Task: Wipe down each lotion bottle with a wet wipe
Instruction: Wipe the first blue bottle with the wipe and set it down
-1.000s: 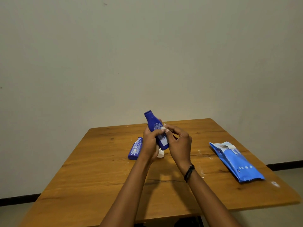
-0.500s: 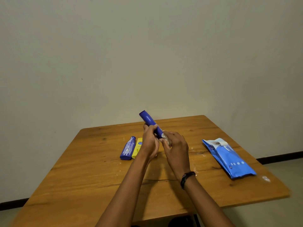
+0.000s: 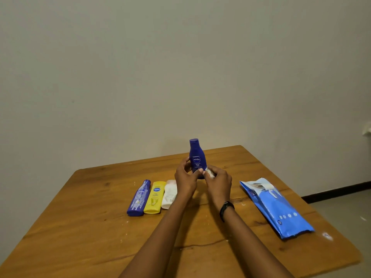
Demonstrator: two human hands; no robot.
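L hand (image 3: pixel 185 180) grips the lower body of the dark-blue plastic lotion bottle (image 3: pixel 196 157), fingers curled round its left side. R hand (image 3: pixel 218 182) pinches a crumpled white wet wipe (image 3: pixel 209 173) vs the bottle's lower right edge. Bottle is upright over the brown wooden table (image 3: pixel 80 227), front label facing the cam. Half a sec ago it was tilted, cap pointing up-left, so it's been turned to a fresh face; prob. mid-wipe on this one. Just left of the hands, a flat blue bottle (image 3: pixel 138 198), yellow bottle (image 3: pixel 155 197) & white bottle (image 3: pixel 169 194) lie side by side; can't tell if wiped. Blue wipes pack (image 3: pixel 275 207) lies well to the right.
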